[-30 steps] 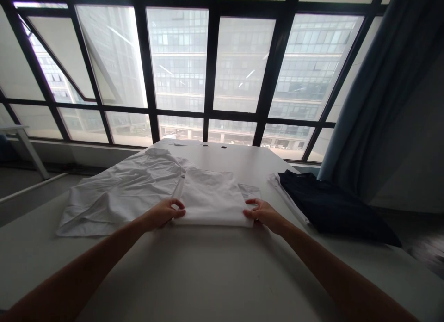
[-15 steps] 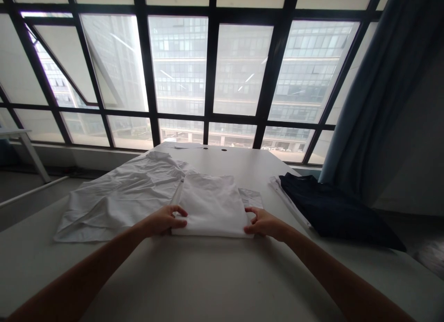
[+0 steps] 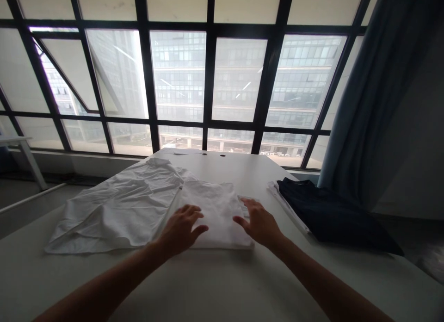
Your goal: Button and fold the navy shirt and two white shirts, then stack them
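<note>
A folded white garment (image 3: 215, 208) lies on the white table (image 3: 208, 285) in front of me. My left hand (image 3: 182, 229) rests flat on its near left part with fingers spread, open. My right hand (image 3: 258, 222) lies palm down on its right edge, fingers stretched out, open. Neither hand grips the cloth.
A larger crumpled white garment (image 3: 114, 211) is spread to the left, touching the folded one. A dark folded garment (image 3: 329, 213) lies on the right part of the table. Big windows with dark frames stand behind; a blue curtain (image 3: 374, 95) hangs at the right.
Both hands have let go of the folded garment's near corners and moved up onto its top, now lying flat with fingers spread. The view has tilted slightly.
</note>
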A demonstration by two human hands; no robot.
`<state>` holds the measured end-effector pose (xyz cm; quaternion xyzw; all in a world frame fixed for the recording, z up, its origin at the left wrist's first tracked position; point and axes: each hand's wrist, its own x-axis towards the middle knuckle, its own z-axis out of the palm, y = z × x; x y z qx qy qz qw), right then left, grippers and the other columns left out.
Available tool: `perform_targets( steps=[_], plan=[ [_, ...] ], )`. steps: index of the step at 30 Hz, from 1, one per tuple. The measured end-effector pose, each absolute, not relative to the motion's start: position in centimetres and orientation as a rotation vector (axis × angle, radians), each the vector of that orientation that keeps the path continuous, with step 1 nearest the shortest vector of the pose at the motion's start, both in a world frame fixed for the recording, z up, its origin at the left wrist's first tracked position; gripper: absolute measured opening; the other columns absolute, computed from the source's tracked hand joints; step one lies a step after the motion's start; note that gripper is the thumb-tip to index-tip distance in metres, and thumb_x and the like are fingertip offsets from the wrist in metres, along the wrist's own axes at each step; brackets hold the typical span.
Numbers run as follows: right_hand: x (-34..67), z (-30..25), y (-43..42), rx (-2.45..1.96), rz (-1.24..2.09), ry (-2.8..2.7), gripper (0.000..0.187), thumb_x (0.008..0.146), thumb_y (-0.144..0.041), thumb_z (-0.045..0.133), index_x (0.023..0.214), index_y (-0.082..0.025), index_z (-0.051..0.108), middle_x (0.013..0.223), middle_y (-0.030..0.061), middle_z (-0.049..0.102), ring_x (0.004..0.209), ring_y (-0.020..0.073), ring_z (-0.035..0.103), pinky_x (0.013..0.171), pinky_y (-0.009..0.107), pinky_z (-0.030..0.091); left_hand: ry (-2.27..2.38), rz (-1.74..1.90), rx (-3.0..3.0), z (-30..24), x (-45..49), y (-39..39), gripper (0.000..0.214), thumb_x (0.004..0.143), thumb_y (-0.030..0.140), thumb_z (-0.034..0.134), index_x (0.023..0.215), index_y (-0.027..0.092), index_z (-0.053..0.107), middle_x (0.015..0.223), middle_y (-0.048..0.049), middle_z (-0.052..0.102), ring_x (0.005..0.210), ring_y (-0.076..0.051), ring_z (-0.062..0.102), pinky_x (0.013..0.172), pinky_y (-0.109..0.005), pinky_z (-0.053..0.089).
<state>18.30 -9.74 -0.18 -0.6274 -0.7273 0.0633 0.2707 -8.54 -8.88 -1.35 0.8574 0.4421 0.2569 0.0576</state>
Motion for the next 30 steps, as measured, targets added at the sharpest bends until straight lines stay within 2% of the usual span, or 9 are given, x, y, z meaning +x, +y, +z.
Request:
perform_targets(
  steps=[2,6,11,15,18,22,25,28,30],
  plan=[
    [15.8,-1.0,-9.9,-1.432,-0.014,-2.145,0.06,0.091,-0.044,0.053,0.141,-0.011,0.048,0.143,0.019,0.049,0.135,0.0319,0.04,0.112,0.048,0.028,1.082,0.731,2.758,-2.6,-6.8,-9.1,0.043,0.097,0.042,0.043,0.131,0.021,0.058,0.144,-0.0113,0.05,0.135,-0.027,0.041,0.114,-0.046,0.029],
    [13.4,-3.2,-9.7,-1.274,0.094,-2.5,0.06,0.097,-0.042,0.037,0.149,-0.011,0.037,0.155,0.0146,0.033,0.146,0.0266,0.023,0.119,0.046,0.014,0.985,0.557,2.794,-5.0,-5.8,-8.7,0.053,0.101,0.042,0.032,0.15,0.022,0.034,0.155,-0.0089,0.035,0.144,-0.023,0.028,0.118,-0.044,0.022],
    [15.4,-3.4,-9.5,-1.465,0.333,-2.582,0.078,0.095,-0.064,0.028,0.153,-0.013,0.026,0.16,0.0115,0.019,0.148,0.0261,0.015,0.12,0.044,0.007,1.187,0.423,2.69,-5.6,-7.6,-7.7,0.058,0.1,0.048,0.03,0.151,0.019,0.034,0.156,-0.0101,0.03,0.146,-0.023,0.023,0.12,-0.043,0.015],
    [16.6,-2.9,-10.2,-1.584,0.398,-2.577,0.081,0.093,-0.068,0.024,0.155,-0.015,0.021,0.161,0.0085,0.013,0.149,0.0257,0.008,0.119,0.046,0.001,1.224,0.356,2.674,-5.4,-9.3,-6.7,0.059,0.102,0.046,0.025,0.151,0.015,0.032,0.158,-0.011,0.025,0.147,-0.023,0.02,0.12,-0.043,0.013],
    [16.4,-2.7,-11.9,-1.688,0.414,-2.592,0.083,0.093,-0.068,0.02,0.155,-0.014,0.019,0.161,0.0095,0.009,0.149,0.0265,0.006,0.119,0.049,-0.001,1.065,0.269,2.734,-5.0,-10.8,-5.2,0.057,0.103,0.045,0.022,0.153,0.019,0.029,0.159,-0.0069,0.022,0.148,-0.021,0.016,0.121,-0.04,0.011],
    [14.7,-1.6,-15.5,-1.76,0.386,-2.609,0.086,0.092,-0.069,0.024,0.155,-0.01,0.02,0.16,0.0158,0.011,0.148,0.0318,0.009,0.117,0.052,0.006,0.923,0.162,2.861,-3.5,-12.2,-2.0,0.051,0.103,0.038,0.024,0.152,0.023,0.03,0.159,-0.0029,0.025,0.148,-0.018,0.016,0.121,-0.037,0.01],
    [13.2,-0.4,-17.4,-1.669,0.341,-2.597,0.074,0.094,-0.065,0.026,0.148,-0.015,0.04,0.154,0.0183,0.035,0.141,0.0348,0.03,0.112,0.053,0.021,1.173,0.092,2.921,-2.0,-11.5,-0.6,0.048,0.101,0.03,0.035,0.147,0.019,0.039,0.155,-0.0074,0.033,0.146,-0.022,0.022,0.12,-0.043,0.013],
    [13.3,-0.2,-16.2,-1.48,0.235,-2.521,0.056,0.098,-0.054,0.027,0.13,-0.021,0.059,0.139,0.0136,0.054,0.127,0.0284,0.049,0.107,0.047,0.032,1.402,0.267,2.974,-1.2,-8.8,-2.2,0.043,0.098,0.021,0.04,0.139,0.014,0.049,0.149,-0.0124,0.044,0.142,-0.025,0.033,0.118,-0.043,0.017],
    [15.1,-1.1,-13.5,-1.456,0.123,-2.439,0.052,0.098,-0.05,0.032,0.132,-0.019,0.057,0.144,0.0125,0.05,0.133,0.0259,0.044,0.111,0.043,0.028,1.382,0.487,2.954,-1.6,-6.5,-4.8,0.043,0.1,0.022,0.033,0.138,0.01,0.05,0.144,-0.0142,0.05,0.137,-0.024,0.041,0.117,-0.041,0.021]
  ],
)
